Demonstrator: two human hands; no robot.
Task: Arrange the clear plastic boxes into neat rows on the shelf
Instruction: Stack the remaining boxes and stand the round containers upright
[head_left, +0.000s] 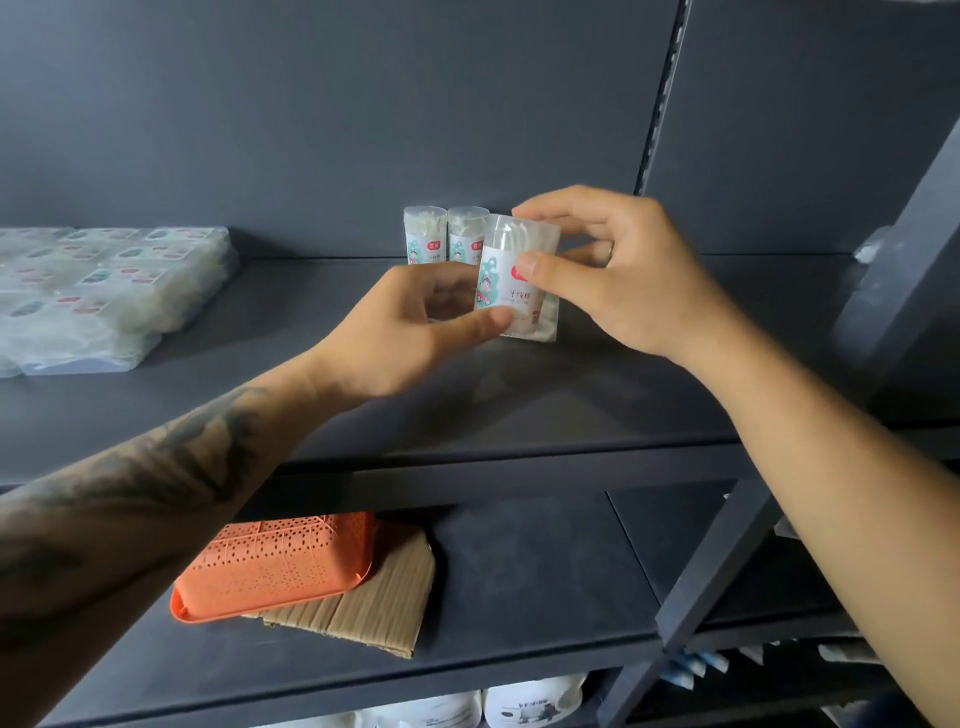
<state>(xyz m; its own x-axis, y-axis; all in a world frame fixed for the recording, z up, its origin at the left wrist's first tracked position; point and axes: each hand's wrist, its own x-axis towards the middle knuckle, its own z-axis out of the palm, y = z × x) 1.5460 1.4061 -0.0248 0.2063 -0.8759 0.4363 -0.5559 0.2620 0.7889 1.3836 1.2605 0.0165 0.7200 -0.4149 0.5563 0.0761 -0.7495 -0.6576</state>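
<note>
Held upright between both hands: clear box, just in front and right of two standing boxes at the shelf back. Left hand pinching low, right hand pinching the top. Long axis vertical; probably going down beside the pair.

Two boxes stand side by side at the back of the shelf. A third box sits just before them (held between both hands). A wrapped pack lies far left. Below, a basket rests on cardboard.
</note>
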